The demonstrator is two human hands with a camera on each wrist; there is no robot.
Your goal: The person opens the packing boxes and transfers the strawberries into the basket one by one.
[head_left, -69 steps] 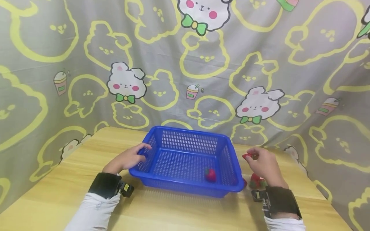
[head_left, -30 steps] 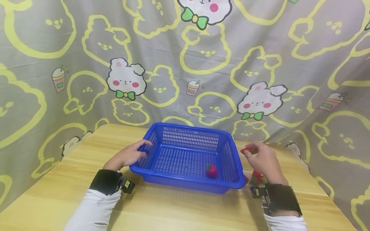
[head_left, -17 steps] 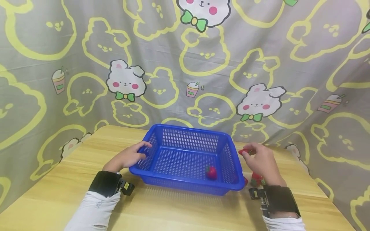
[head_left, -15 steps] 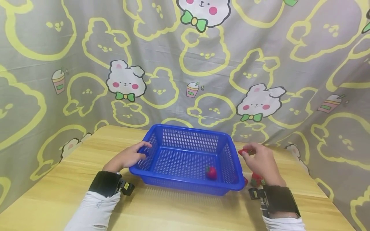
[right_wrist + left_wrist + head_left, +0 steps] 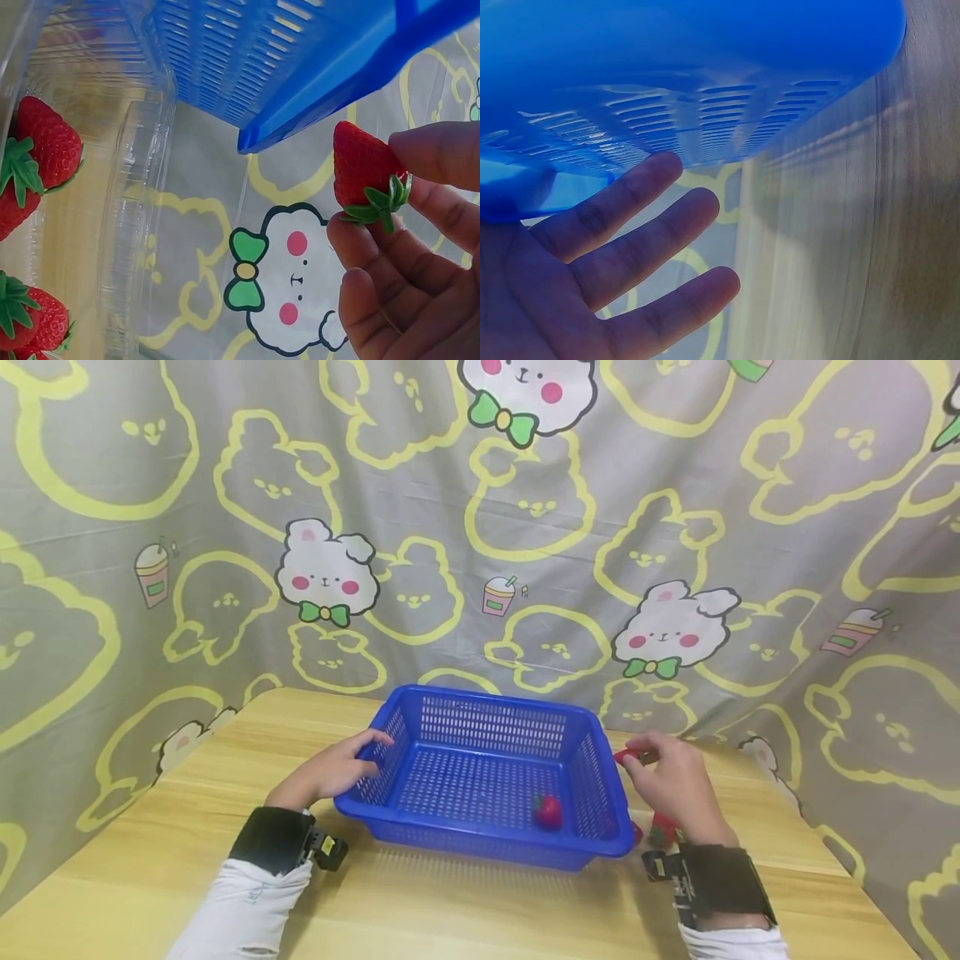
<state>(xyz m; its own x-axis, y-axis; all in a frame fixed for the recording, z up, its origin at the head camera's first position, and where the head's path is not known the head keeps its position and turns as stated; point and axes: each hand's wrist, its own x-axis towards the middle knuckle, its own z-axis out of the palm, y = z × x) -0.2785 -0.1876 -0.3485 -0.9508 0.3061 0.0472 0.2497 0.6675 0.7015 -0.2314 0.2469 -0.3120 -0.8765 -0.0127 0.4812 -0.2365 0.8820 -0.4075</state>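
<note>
The hands are well apart: the left hand (image 5: pixel 333 770) grips the near-left rim of the blue basket (image 5: pixel 480 833), probably to steady it; the right hand (image 5: pixel 671 781) pinches a strawberry (image 5: pixel 365 169) between thumb and fingertips, its tip left free, outside the right rim. A second strawberry (image 5: pixel 548 812) lies inside. The clear container (image 5: pixel 142 195), holding more fruit (image 5: pixel 49 146), stands right of the basket, conveniently near. Below, a pale wood-grain bench (image 5: pixel 450 922); behind, a grey bunny-print curtain (image 5: pixel 431 668).
</note>
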